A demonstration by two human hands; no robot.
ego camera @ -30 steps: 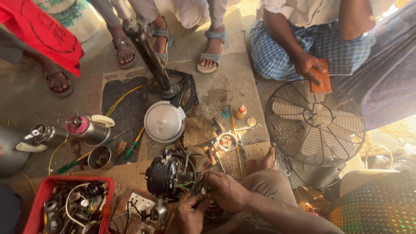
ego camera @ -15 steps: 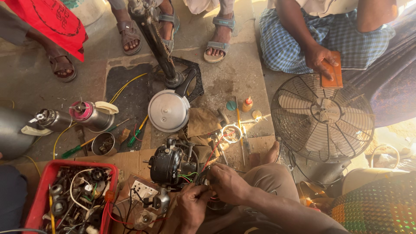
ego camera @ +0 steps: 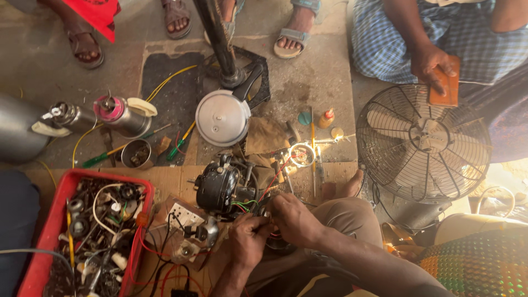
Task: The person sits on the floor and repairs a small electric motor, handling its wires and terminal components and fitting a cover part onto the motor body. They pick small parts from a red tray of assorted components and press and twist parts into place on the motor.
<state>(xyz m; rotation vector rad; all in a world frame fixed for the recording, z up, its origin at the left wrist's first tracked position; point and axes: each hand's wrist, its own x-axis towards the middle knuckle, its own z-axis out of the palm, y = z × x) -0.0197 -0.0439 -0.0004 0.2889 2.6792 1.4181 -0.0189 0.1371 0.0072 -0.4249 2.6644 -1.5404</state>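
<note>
Gripping thin wires (ego camera: 263,217) at lower centre, our left hand (ego camera: 248,237) and right hand (ego camera: 293,219) pinch beside the black motor (ego camera: 218,187); red tray (ego camera: 45,237) at lower left.

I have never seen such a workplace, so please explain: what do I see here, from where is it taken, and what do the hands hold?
One picture, from a camera on the worker's head, looking down. The two hands at the bottom are the worker's own: the left hand and right hand meet on thin coloured wires running from a black electric motor. On the floor lie a red tray of small parts, a metal pot lid and a caged fan. Other people sit opposite.
</note>
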